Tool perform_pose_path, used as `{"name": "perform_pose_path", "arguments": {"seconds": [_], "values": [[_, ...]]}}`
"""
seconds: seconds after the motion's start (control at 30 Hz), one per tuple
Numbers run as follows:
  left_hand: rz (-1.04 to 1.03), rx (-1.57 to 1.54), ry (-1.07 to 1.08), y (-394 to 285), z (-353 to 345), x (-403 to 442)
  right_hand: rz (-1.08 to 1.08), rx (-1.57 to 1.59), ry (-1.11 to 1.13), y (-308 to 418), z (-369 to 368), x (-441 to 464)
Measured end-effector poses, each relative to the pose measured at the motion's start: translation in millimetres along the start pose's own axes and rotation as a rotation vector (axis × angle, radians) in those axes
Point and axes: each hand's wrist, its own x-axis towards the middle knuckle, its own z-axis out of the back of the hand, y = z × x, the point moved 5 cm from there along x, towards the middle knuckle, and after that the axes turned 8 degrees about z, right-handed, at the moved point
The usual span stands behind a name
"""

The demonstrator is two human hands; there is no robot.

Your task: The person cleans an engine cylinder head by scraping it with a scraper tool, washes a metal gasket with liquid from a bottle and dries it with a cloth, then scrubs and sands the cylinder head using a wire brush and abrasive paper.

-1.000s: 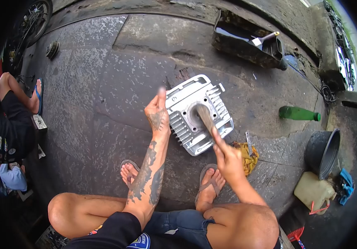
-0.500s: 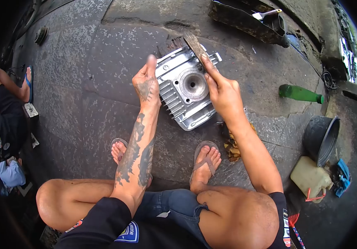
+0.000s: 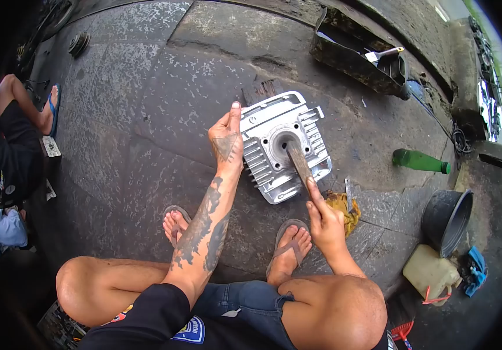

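finned metal block in front of the knees, between both hands, recessed face turned up; can't tell whether lifted or set down. green bottle on its side, well apart to the right. left hand clasped on the block's left edge, thumb pointing away, other fingers hidden beneath. right hand closed around a wooden stick, index finger stretched along it, far end at the central recess. narrow metal strip near the right hand.
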Motion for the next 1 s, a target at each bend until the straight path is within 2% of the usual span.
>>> {"name": "perform_pose_path", "arguments": {"seconds": [0.07,0.17,0.23,0.3,0.37,0.4,0.47,0.5,0.57,0.63,0.67,0.7,0.77,0.83,0.9,1.0], "values": [[0.008,-0.013,0.032,2,-2,-2,-0.049,-0.012,-0.019,-20,1,0],[0.016,-0.092,0.137,0,-7,-1,-0.011,-0.189,-0.176,-44,4,78],[0.023,-0.055,0.076,2,-4,-1,-0.064,-0.320,-0.271,-63,30,120],[-0.038,0.012,0.071,0,-1,-2,-0.003,-0.295,-0.385,-64,61,127],[-0.065,0.069,0.102,7,2,6,0.014,-0.265,-0.458,-62,83,108],[-0.075,0.060,0.110,4,4,3,-0.075,-0.293,-0.447,-72,87,90],[-0.586,0.458,-0.034,-29,-3,-11,-0.216,-0.329,-0.436,-101,89,52],[-0.596,0.446,-0.032,-37,-5,-14,-0.273,-0.330,-0.423,-114,84,32],[-0.651,0.667,0.053,-52,-18,-24,-0.344,-0.377,-0.384,-127,75,-1],[-0.682,0.664,0.099,-60,-25,-29,-0.295,-0.429,-0.393,-140,68,-25],[-0.673,0.729,0.124,-60,-28,-29,-0.472,-0.404,-0.278,-152,66,-36],[-0.664,0.793,0.150,-59,-31,-28,-0.475,-0.415,-0.289,-153,68,-40],[-0.639,0.836,0.155,-57,-35,-30,-0.324,-0.581,-0.414,-147,74,-36],[-0.553,0.939,0.162,-51,-37,-29,-0.310,-0.497,-0.460,-142,86,-8],[-0.537,0.952,0.182,-47,-38,-25,-0.094,-0.519,-0.464,-132,102,39],[-0.489,1.023,0.215,-53,-42,-27,0.024,-0.582,-0.513,-144,133,122]]}}
